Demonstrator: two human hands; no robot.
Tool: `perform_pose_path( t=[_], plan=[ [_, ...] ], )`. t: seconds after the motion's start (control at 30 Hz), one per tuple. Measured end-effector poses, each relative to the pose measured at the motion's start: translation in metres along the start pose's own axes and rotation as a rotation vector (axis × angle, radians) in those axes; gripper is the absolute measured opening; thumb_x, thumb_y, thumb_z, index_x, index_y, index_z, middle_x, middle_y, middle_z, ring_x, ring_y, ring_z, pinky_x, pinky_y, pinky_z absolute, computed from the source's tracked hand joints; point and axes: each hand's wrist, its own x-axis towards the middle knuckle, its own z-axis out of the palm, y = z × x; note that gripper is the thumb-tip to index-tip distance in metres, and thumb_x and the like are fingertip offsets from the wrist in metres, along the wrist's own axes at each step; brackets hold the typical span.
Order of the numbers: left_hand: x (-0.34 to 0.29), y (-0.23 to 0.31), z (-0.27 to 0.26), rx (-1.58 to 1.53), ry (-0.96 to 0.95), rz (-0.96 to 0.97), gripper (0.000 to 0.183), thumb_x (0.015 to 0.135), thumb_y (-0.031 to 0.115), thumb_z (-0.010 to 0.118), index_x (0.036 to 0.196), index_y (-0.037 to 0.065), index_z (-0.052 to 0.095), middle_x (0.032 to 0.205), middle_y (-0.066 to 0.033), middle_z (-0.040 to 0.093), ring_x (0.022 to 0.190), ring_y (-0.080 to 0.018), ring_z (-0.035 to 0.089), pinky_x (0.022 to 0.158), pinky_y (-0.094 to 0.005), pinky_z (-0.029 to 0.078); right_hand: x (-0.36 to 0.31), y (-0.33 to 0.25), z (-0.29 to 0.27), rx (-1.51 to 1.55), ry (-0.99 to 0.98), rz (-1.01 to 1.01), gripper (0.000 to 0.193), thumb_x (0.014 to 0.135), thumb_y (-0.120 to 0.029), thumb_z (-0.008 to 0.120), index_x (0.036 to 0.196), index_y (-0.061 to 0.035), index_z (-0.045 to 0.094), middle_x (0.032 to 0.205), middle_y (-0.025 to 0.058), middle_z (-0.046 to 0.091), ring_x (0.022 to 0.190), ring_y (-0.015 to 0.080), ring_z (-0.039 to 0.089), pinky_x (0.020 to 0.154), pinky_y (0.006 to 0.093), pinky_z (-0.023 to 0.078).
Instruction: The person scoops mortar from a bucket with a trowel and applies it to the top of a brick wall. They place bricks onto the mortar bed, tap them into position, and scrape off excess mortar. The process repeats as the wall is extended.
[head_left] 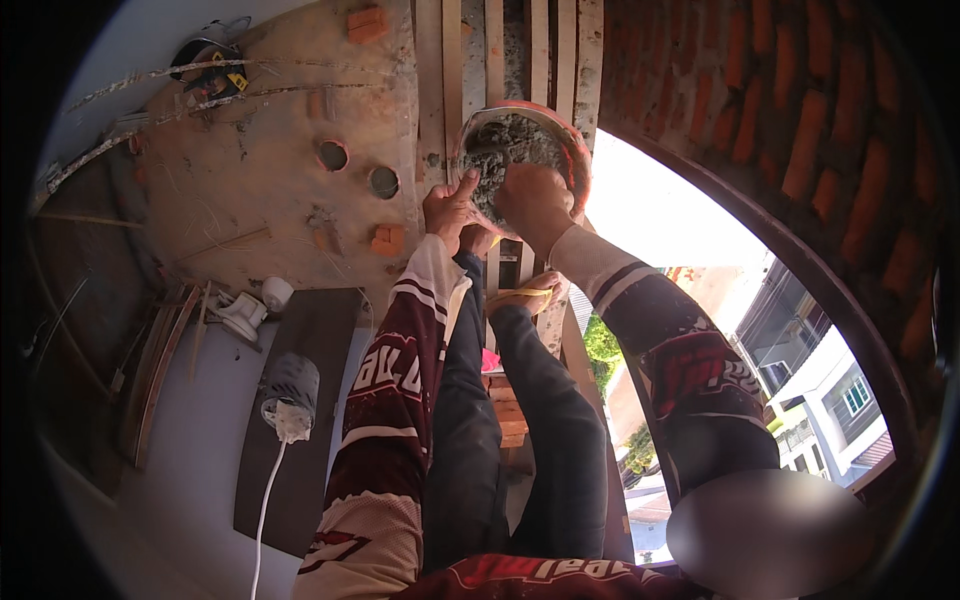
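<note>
A round bucket [582,152] with an orange-red rim stands on wooden planks in front of me. Inside it is wet grey mortar [488,150], rough and lumpy on top. My left hand [450,212] grips the near left side of the bucket, its thumb up by the rim. Over the mortar, inside the bucket, my right hand [533,198] is closed in a fist. Whatever that fist holds is hidden beneath it. My feet are just below the bucket, and one wears a sandal with a yellow strap [522,292].
Long wooden planks [452,70] with gaps run ahead. To the right, a brick wall [800,150] borders an opening onto houses. Lower down at left lie loose bricks [367,25], round containers [383,181] and a dark board [290,490]. Stacked bricks [507,412] show between my legs.
</note>
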Motion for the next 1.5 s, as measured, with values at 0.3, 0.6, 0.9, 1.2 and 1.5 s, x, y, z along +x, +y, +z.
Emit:
perform_pose_path(
  t=[0.3, 0.6, 0.9, 1.2, 1.5],
  plan=[
    [-0.035, 0.011, 0.046, 0.108, -0.003, 0.145, 0.049, 0.084, 0.035, 0.084, 0.068, 0.01, 0.044, 0.068, 0.0029, 0.046, 0.059, -0.0085, 0.04, 0.05, -0.0308, 0.034, -0.101, 0.109, 0.093, 0.502, 0.163, 0.228, 0.039, 0.09, -0.014, 0.057, 0.129, -0.0117, 0.055, 0.092, 0.0153, 0.069, 0.081, 0.034, 0.072, 0.069, 0.0482, 0.058],
    [-0.05, 0.0, 0.043, 0.221, -0.044, 0.266, 0.036, 0.081, 0.005, 0.068, 0.064, 0.008, 0.036, 0.065, 0.0045, 0.035, 0.06, -0.0083, 0.033, 0.054, -0.0329, 0.032, -0.098, 0.018, 0.17, 1.37, 0.048, 0.22, 0.024, 0.093, -0.019, 0.057, 0.11, -0.0069, 0.068, 0.099, 0.0201, 0.071, 0.097, 0.0386, 0.069, 0.083, 0.048, 0.057],
    [-0.14, 0.01, -0.005, 0.369, -0.005, 0.319, 0.035, 0.078, 0.002, 0.066, 0.064, 0.005, 0.035, 0.071, 0.0, 0.039, 0.065, -0.011, 0.039, 0.06, -0.0328, 0.037, -0.184, -0.015, 0.094, 0.661, 0.439, 0.124, 0.039, 0.09, -0.021, 0.062, 0.128, -0.0119, 0.057, 0.093, 0.0086, 0.066, 0.087, 0.0289, 0.069, 0.071, 0.0452, 0.054],
    [-0.316, 0.082, -0.031, 0.173, -0.028, 0.38, 0.031, 0.082, -0.004, 0.062, 0.067, 0.008, 0.038, 0.069, 0.0021, 0.042, 0.06, -0.0085, 0.038, 0.057, -0.0266, 0.035, -0.285, 0.01, -0.03, 1.111, 0.012, 0.297, 0.028, 0.095, -0.028, 0.053, 0.1, -0.0033, 0.065, 0.084, 0.0251, 0.067, 0.081, 0.0459, 0.067, 0.077, 0.0556, 0.053],
    [-0.49, 0.165, -0.061, 0.084, -0.142, 0.246, 0.008, 0.087, -0.001, 0.059, 0.083, 0.006, 0.058, 0.076, -0.0014, 0.059, 0.065, -0.0118, 0.058, 0.058, -0.0295, 0.05, -0.442, -0.053, -0.158, 1.083, 0.442, 0.149, 0.026, 0.092, -0.021, 0.059, 0.113, -0.0079, 0.065, 0.087, 0.0191, 0.067, 0.084, 0.0353, 0.07, 0.074, 0.0475, 0.055]
  ],
)
